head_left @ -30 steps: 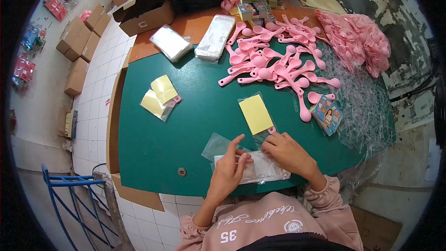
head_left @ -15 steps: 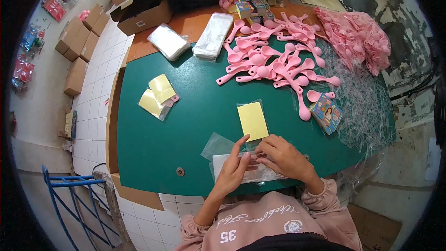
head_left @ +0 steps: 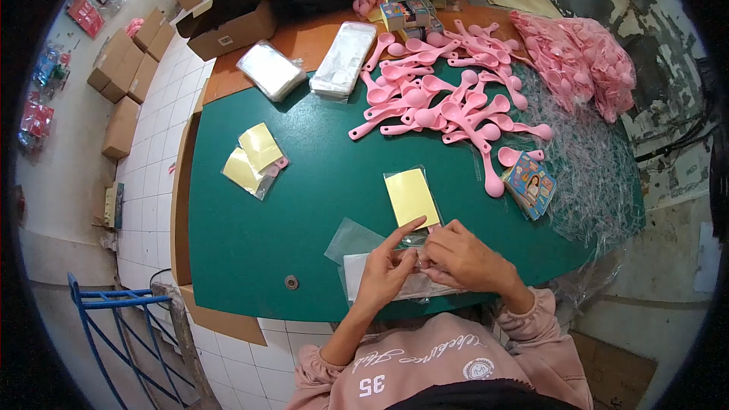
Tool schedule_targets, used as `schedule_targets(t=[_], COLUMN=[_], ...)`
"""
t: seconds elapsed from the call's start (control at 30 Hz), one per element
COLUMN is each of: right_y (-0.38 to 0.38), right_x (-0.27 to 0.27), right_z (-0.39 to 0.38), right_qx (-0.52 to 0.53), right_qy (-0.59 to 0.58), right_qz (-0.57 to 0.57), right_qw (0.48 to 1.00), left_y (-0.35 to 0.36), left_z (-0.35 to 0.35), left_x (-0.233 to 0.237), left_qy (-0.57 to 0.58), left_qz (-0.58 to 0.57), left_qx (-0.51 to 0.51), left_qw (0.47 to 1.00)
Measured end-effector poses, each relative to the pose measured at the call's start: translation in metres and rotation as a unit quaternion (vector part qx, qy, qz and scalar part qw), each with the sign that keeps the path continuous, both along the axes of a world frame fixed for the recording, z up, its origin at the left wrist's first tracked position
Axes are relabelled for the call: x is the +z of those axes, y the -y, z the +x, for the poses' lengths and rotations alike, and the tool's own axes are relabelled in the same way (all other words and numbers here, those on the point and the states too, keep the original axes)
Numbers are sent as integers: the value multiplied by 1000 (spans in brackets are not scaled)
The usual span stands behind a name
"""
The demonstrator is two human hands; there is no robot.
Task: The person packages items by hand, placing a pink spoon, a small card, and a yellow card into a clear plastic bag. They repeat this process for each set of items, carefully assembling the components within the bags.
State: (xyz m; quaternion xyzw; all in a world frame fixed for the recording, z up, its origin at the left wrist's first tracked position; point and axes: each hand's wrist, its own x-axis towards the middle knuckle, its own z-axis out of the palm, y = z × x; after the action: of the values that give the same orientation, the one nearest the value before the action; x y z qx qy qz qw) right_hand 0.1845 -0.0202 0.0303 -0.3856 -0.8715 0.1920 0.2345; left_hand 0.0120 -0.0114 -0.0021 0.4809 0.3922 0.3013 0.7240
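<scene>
At the near edge of the green worktop (head_left: pixel 304 205) we list the left hand (head_left: pixel 386 273) and right hand (head_left: pixel 465 258), drawn close together. Both pinch a clear bag (head_left: pixel 415 242) at its mouth. The left forefinger lies stretched along it and the other fingers are curled, which we judge holds the limp film taut and open. Beneath the hands is a flat stack of bags (head_left: pixel 355 267), thin, glossy and slippery, placed right under the wrists for easy reach. Just beyond the hands is a yellow card (head_left: pixel 411 196), stiff, matt and rectangular, sleeved in film. Toward the left edge are finished packs (head_left: pixel 254 158), yellow cards with a pink handle showing, set apart from the loose stock. Across the far right part are pink spoons (head_left: pixel 429 99) of smooth moulded plastic, with round bowls and long handles, spread loose for picking. Beside them, near the right edge, is a small glossy stack of printed cards (head_left: pixel 530 184). At the far edge are bundles of film (head_left: pixel 342 59), banded flat.
</scene>
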Motion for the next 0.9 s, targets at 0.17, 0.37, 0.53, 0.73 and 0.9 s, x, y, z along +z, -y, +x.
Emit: schedule_targets(t=[0.17,0.37,0.53,0.73,0.9], right_y=[-8,-69,-36,-9,-11], right_x=[26,-8,31,-27,-26], right_z=[51,228,123,18,19], right_qx=[57,-384,-298,-177,-148], right_qy=[-179,163,7,-187,-278], right_qz=[-238,58,24,-156,-262], right_qw=[953,907,954,954,912], left_y=[-9,-11,-10,-6,-12], left_z=[0,-5,1,-11,-25], left_x=[3,6,10,7,10], left_qy=[26,36,72,84,1], left_qz=[-42,-75,-114,-112,-26], left_qx=[39,1,39,6,30], left_qw=[998,997,990,990,999])
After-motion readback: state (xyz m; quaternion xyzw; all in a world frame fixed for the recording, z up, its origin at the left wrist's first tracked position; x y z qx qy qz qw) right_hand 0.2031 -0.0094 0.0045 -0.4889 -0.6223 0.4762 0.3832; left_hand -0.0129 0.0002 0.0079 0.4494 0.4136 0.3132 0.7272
